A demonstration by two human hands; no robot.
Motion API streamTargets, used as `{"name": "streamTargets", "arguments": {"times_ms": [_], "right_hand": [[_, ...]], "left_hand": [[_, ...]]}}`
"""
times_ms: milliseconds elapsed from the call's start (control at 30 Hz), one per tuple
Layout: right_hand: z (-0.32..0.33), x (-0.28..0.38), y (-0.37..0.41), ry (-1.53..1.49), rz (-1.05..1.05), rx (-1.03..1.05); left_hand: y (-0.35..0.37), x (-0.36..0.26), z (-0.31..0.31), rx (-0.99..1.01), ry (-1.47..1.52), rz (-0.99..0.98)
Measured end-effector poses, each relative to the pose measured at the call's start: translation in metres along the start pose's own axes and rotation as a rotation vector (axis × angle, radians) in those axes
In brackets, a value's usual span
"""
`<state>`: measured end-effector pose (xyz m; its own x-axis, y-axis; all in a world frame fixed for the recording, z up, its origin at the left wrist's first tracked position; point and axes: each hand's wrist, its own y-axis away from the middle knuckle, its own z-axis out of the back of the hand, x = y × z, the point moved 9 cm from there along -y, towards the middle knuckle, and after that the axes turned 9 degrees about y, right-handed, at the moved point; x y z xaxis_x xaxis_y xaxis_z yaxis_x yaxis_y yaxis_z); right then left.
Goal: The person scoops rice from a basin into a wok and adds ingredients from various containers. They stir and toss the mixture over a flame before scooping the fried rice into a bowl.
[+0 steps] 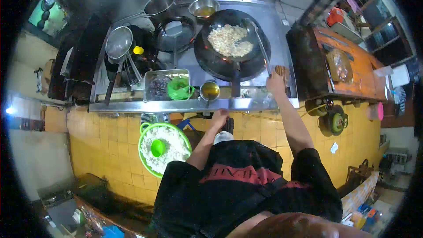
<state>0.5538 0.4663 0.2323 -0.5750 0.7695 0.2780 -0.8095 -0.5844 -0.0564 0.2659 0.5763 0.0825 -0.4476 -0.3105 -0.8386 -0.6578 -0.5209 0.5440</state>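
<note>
A black wok [232, 44] with pale fried rice [230, 40] sits on the steel stove [185, 105]. My right hand [276, 81] grips the wooden end of a long metal spatula [260, 44] whose blade rests in the wok at the rice's right edge. My left hand [219, 117] is lower, below the stove's front edge, fingers curled on something small that I cannot make out. The wok's black handle [235, 83] points toward me between both hands.
A green basin of cooked rice [164, 147] with a green cup stands on the yellow tiled floor at left. On the stove: a tray with a green bag [169, 86], a small cup of oil [210, 91], strainers [119, 44], pots [161, 6]. A wooden counter [348, 68] stands at right.
</note>
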Motion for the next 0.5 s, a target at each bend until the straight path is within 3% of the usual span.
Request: {"name": "streamTargets", "arguments": {"times_ms": [67,133,233,333,367,433,467,500], "right_hand": [[-0.02,0.012,-0.026,0.054,0.017,0.044],[-0.038,0.007,-0.035,0.128,0.007,0.237],[0.059,0.023,-0.01,0.283,0.049,0.356],[0.098,0.017,-0.001,0.332,0.004,0.324],[0.084,0.008,0.001,0.334,-0.001,0.323],[0.053,-0.017,0.002,0.263,-0.035,0.053],[0.027,-0.024,0.008,0.154,-0.08,0.16],[0.001,-0.026,0.018,0.041,-0.126,0.263]], "left_hand": [[-0.001,-0.003,-0.002,0.051,0.111,-0.011],[0.006,-0.013,0.001,0.007,0.151,0.029],[-0.004,0.001,-0.001,0.029,0.308,0.009],[-0.021,-0.004,-0.012,0.146,0.354,0.05],[-0.015,-0.026,-0.008,0.025,0.347,0.031],[-0.03,-0.041,-0.011,0.002,0.226,0.013],[-0.036,-0.048,-0.011,-0.026,0.106,-0.005],[-0.039,-0.058,-0.006,-0.197,-0.011,-0.085]]}}
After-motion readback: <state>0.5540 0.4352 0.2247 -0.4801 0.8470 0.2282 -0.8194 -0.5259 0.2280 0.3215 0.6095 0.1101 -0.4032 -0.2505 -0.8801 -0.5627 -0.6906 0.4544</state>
